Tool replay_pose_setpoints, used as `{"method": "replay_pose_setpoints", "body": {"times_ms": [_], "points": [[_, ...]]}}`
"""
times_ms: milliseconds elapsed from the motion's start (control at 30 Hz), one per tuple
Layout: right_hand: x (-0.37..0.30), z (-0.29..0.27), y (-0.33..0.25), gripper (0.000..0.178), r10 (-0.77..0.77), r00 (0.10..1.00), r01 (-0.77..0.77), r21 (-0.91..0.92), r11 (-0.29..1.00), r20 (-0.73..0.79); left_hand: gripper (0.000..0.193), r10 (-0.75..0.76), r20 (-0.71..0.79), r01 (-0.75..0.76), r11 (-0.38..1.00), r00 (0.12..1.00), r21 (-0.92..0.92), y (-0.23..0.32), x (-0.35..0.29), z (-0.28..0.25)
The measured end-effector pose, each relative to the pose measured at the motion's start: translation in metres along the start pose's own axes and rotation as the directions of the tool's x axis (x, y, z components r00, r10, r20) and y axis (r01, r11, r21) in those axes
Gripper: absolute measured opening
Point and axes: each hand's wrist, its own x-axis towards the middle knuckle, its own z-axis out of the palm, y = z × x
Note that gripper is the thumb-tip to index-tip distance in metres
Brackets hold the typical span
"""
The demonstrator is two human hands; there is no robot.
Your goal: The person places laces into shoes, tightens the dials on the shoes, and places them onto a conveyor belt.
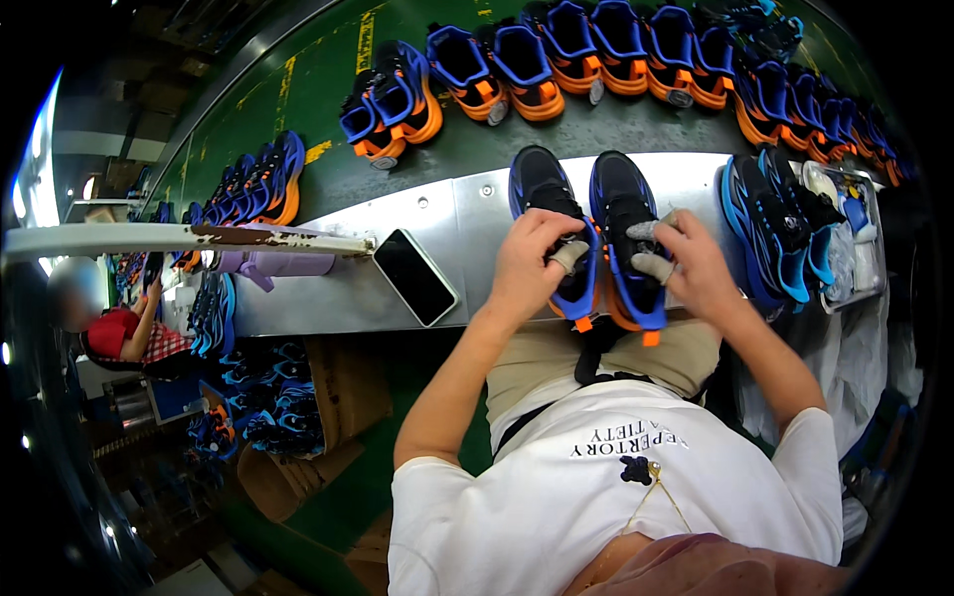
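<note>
A pair of black running shoes with blue collars and orange heel tabs lies on the metal bench edge in front of me, toes pointing away. My left hand [532,256] is closed at the lacing and tongue of the left shoe [542,179], its thumb wrapped in a pale finger cover. On the right shoe [621,189], my right hand [691,260] pinches at the laces near the opening, with pale covers on its thumb and forefinger. The exact bit of lace or tongue between the fingers is hidden in both hands.
Several blue-and-orange shoes [522,70] line the green conveyor beyond the metal bench [467,223]. A phone [415,277] lies to my left by a white metal bar [189,240]. Right of me are black-and-blue shoes [770,223] and a tray [877,263]. A co-worker [124,333] sits far left.
</note>
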Motion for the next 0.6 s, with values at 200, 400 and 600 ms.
{"method": "replay_pose_setpoints", "body": {"times_ms": [200, 400, 600], "points": [[0.004, -0.030, 0.005, 0.035, -0.050, 0.977, 0.030, 0.095, 0.995, 0.207, 0.028, -0.099, -0.081, 0.105, 0.992, 0.992, 0.073, 0.023, 0.007, 0.005], [0.007, -0.027, 0.001, 0.029, -0.086, 0.989, 0.108, -0.179, 0.978, 0.123, 0.026, -0.110, 0.044, 0.112, 0.992, 0.993, -0.058, 0.016, 0.008, -0.006], [0.007, -0.021, 0.008, 0.028, -0.080, 0.974, 0.079, 0.015, 0.997, 0.213, 0.021, -0.201, 0.159, 0.238, 0.934, 0.967, -0.267, 0.061, -0.025, 0.029]]}}
